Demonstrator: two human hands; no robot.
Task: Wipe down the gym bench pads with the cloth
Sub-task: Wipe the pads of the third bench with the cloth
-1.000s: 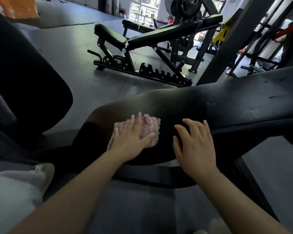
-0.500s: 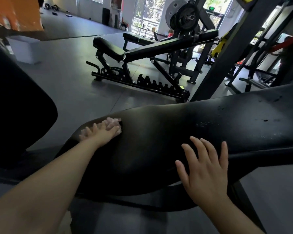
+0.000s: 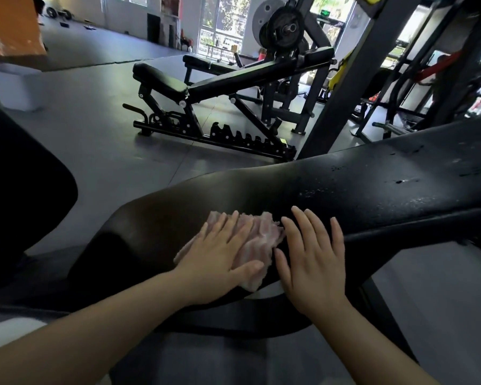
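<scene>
- The left hand (image 3: 220,257) lies flat on a pink cloth (image 3: 257,240), fingers straight and spread, palm pressing the cloth onto the black bench pad (image 3: 372,195); it does not grip the cloth.
- The cloth sits on the near, narrower end of the pad, bunched into ridges, with its right edge showing past the left hand's fingers and a corner hanging over the pad's near edge.
- The right hand (image 3: 314,259) rests just beside the cloth on its right, open and flat on the pad's near edge, fingers straight and slightly apart, holding nothing; its thumb touches or nearly touches the cloth's edge.
- The pad runs from lower left up toward the right edge of the view, and its glossy surface shows pale specks and small scuffs further right.
- Beyond it, on the grey floor (image 3: 95,140), stands a black adjustable bench (image 3: 206,90) with a toothed base rail, in front of a machine carrying a weight plate (image 3: 285,27).
</scene>
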